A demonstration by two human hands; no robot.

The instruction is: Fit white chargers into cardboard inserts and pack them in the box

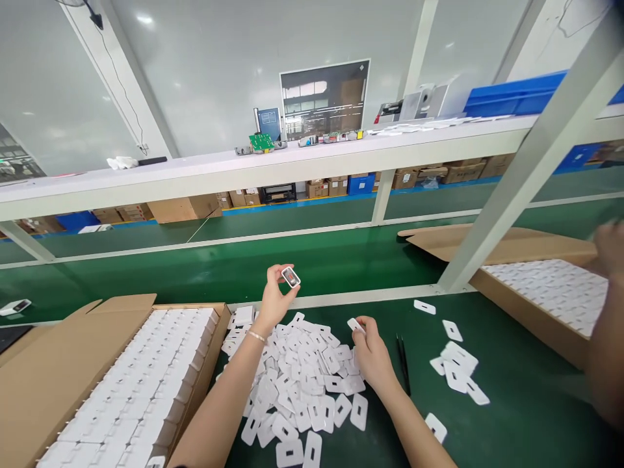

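Raised over the pile, my left hand (275, 300) pinches a small white housing (291, 277) by its edges. Its open side faces me and shows dark and reddish parts inside. Lower and to the right, my right hand (374, 359) grips a white cover plate (355, 324) between thumb and fingers. The two held pieces are apart. Below and between my hands spreads a heap of white cover plates (302, 374), many with a small rectangular slot. Black tweezers (403, 364) lie on the green table just right of my right hand.
At left stands an open carton (121, 377) packed with white pieces in rows; another carton (536, 322) is at right. Loose plates (458, 357) lie on the right side. Another person's arm (609, 312) reaches in there. A shelf (312, 162) and slanted post (507, 175) stand ahead.
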